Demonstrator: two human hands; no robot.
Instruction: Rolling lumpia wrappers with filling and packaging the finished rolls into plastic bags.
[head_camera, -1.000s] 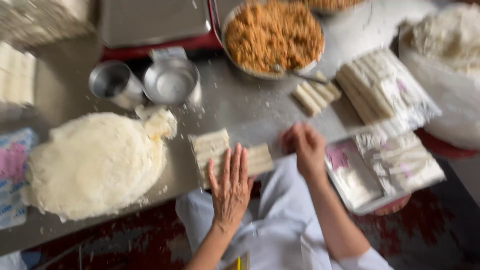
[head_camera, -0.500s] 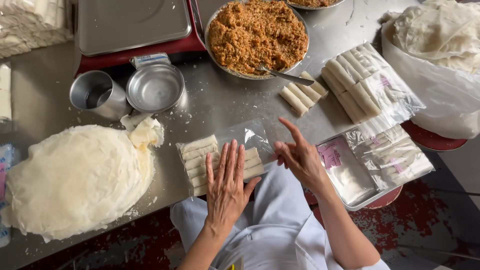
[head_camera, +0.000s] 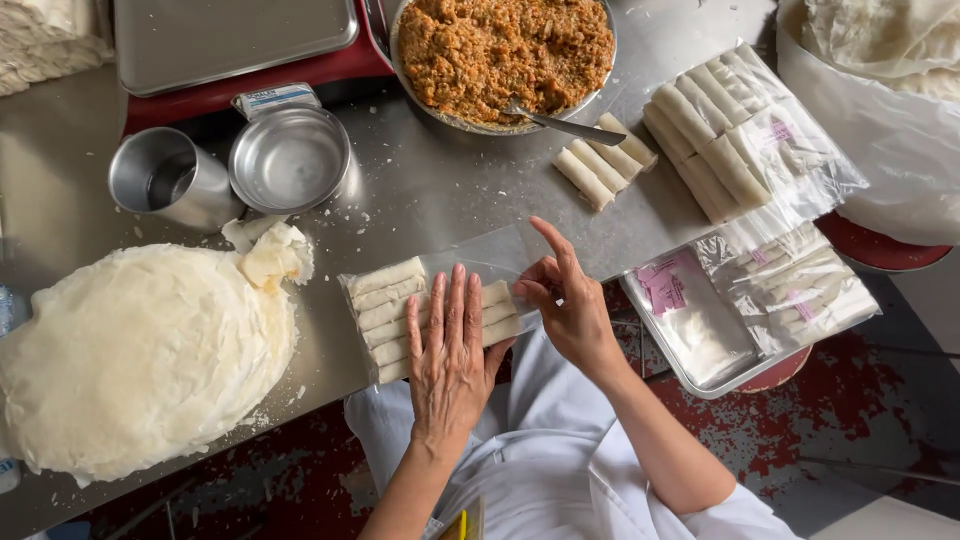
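pressing flat, left hand (head_camera: 450, 350) pins bagged rolls (head_camera: 400, 310) near table edge (head_camera: 330, 395).

left hand (head_camera: 450, 350) flat on bagged rolls (head_camera: 400, 315) | right hand (head_camera: 572, 310) pinching bag mouth

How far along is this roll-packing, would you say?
Done: filled bags lie at the table's far right. In hand: the left hand presses flat on a clear bag of rolls while the right hand pinches its open end. Left: loose rolls, filling and wrappers.
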